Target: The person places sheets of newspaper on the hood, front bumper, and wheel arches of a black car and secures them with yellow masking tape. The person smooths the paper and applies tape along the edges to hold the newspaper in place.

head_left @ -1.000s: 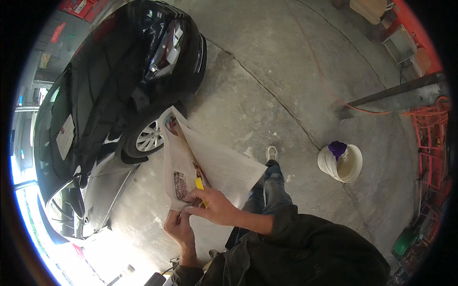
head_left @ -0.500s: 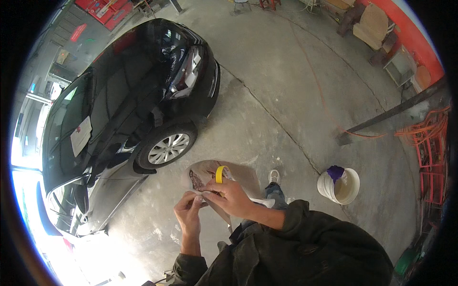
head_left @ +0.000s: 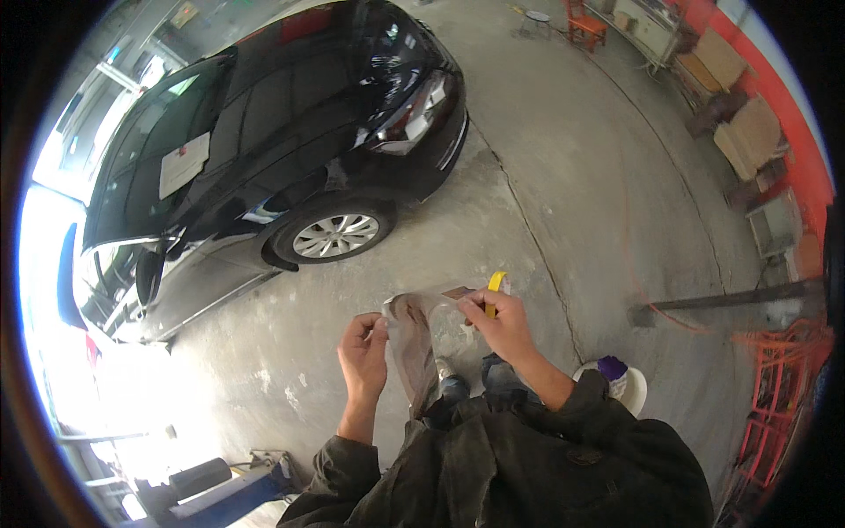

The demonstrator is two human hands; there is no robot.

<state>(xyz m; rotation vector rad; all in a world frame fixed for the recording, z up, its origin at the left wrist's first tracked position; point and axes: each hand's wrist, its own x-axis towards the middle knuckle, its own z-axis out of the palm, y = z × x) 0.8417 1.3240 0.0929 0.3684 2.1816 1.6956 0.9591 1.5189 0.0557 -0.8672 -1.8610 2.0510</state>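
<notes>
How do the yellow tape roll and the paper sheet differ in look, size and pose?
Colour: the tape roll is bright yellow, while the paper sheet is greyish with brown areas.
Size: the tape roll is small and compact; the paper sheet is much larger.
Pose: the tape roll sits in the right hand, while the paper sheet spans from the left hand toward the right and hangs down.
Shared: both are being held.

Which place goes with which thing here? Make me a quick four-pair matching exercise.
Things
1. yellow roll
2. thin sheet
3. purple cloth
4. pale paper

Places
A. at the white bucket
B. held between the left hand and right hand
C. on the black car
D. in the right hand only

Pairs: 1-D, 2-B, 3-A, 4-C
</notes>
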